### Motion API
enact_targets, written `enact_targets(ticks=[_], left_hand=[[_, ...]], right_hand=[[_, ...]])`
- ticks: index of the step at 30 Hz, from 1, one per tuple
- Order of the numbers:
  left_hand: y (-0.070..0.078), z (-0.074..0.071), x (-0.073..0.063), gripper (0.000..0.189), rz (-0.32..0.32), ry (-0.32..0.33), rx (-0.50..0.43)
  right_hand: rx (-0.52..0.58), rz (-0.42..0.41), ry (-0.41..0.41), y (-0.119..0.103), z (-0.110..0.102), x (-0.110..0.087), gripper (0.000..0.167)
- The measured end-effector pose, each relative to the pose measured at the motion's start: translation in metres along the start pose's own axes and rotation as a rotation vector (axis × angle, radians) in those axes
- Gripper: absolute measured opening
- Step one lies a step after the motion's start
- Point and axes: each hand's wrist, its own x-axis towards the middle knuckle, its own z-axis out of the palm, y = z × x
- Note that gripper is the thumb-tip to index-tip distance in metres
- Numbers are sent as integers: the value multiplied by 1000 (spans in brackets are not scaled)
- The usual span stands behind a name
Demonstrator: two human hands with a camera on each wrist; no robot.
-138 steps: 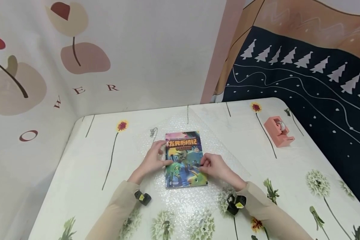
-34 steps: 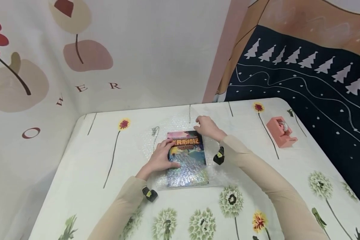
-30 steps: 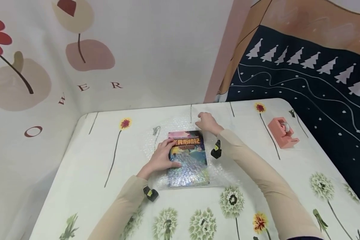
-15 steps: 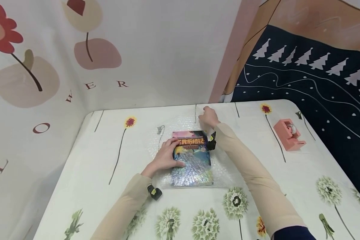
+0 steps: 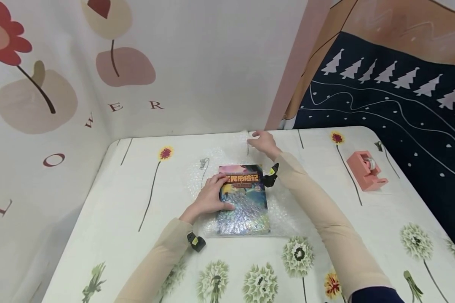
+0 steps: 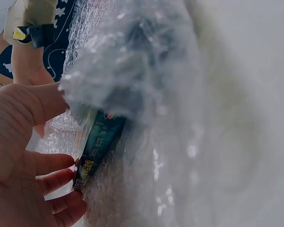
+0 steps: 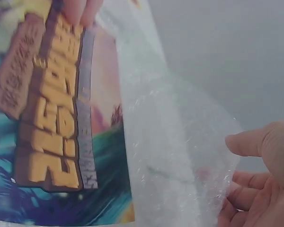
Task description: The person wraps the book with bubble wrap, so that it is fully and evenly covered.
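A colourful comic-style book lies on a sheet of bubble wrap, its lower half covered by a folded-over part of the sheet. My left hand rests at the book's left side, fingers on the cover near the title and thumb on the folded wrap. In the left wrist view, those fingertips touch the book's edge. Beyond the book's top, my right hand pinches the far end of the wrap and raises it. The right wrist view shows this wrap between thumb and fingers.
A pink tape dispenser with a roll of tape stands at the right side of the table. The flower-print tabletop meets a pale wall hanging at the back and a dark tree-print cloth at the right.
Bubble wrap has been folded over the book's lower half since the earliest frame. My right hand has moved from the book's right side to the wrap's far end and lifted it.
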Motion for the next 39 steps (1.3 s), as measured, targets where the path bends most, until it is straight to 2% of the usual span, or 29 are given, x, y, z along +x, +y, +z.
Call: enact_targets(ticks=[6, 12, 16, 21, 28, 31, 36, 39], left_hand=[[1, -1, 0, 94, -5, -4, 1], [2, -1, -1, 94, 11, 7, -5], [2, -1, -1, 95, 8, 2, -2], [0, 0, 0, 96, 2, -5, 7], [1, 0, 0, 100, -7, -3, 24], [2, 0, -1, 101, -16, 8, 29], [4, 0, -4, 101, -17, 64, 50], [5, 0, -6, 102, 30, 112, 101]], right_hand=[[-15, -148, -27, -7, -4, -20, 30], [-108, -329, -32, -10, -4, -50, 6], [-206, -455, -26, -10, -2, -71, 4], [-331, -571, -31, -4, 4, -94, 9], [-494, -734, -4, 10, 16, -110, 13], [-543, -756, -2, 15, 21, -114, 14], [-583, -713, -42, 21, 27, -119, 15], [-605, -697, -63, 24, 29, -120, 16]])
